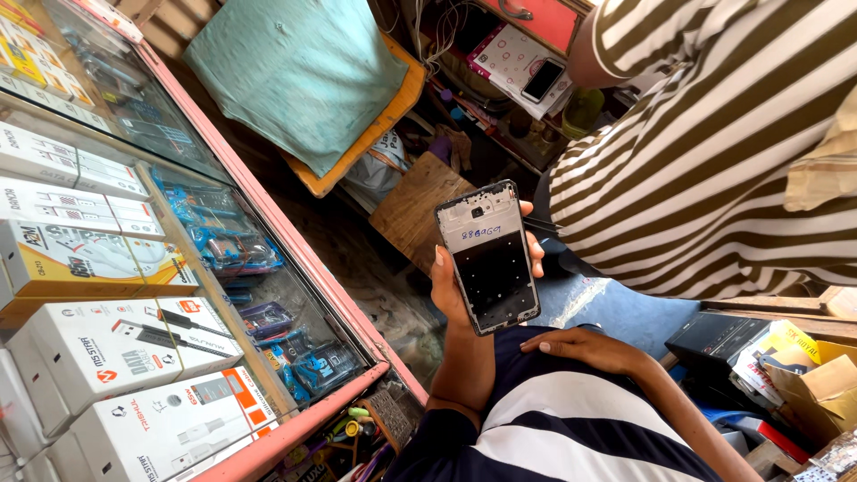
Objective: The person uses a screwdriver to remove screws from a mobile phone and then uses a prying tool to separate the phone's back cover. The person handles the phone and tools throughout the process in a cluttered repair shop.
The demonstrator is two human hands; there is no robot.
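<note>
A glass-topped display counter (pixel 259 214) with a pink-painted frame runs along your left, its smooth pane showing glossy white and yellow cardboard accessory boxes (pixel 116 348) and crinkled blue plastic packets (pixel 219 236) beneath. Beside it, a person in a brown-and-white striped shirt (pixel 705 161) leans in from the upper right, soft knit fabric filling that corner. A teal cloth (pixel 303 71) lies draped over an orange-edged wooden board, and a rough square wooden block (pixel 415 205) sits on the dusty floor below.

At centre you hold up a smartphone frame (pixel 487 257), a flat rounded rectangle with a dark metal rim, a pale grey upper section bearing handwritten marks and a matte black lower panel dotted with small holes. Your left hand (pixel 455 281) cradles it from behind, forearm rising upright from your lap, thumb pressed along the near edge and fingertips (pixel 534 254) curled around the far edge, firmly closed on the frame.

Your right hand (pixel 585 346) rests loosely on your navy-and-white striped shirt (pixel 553 428), fingers relaxed and extended, palm down, holding nothing, just below the frame's bottom edge.

At far right, a black box (pixel 714 339) and torn cardboard cartons (pixel 817 384) crowd the floor.
</note>
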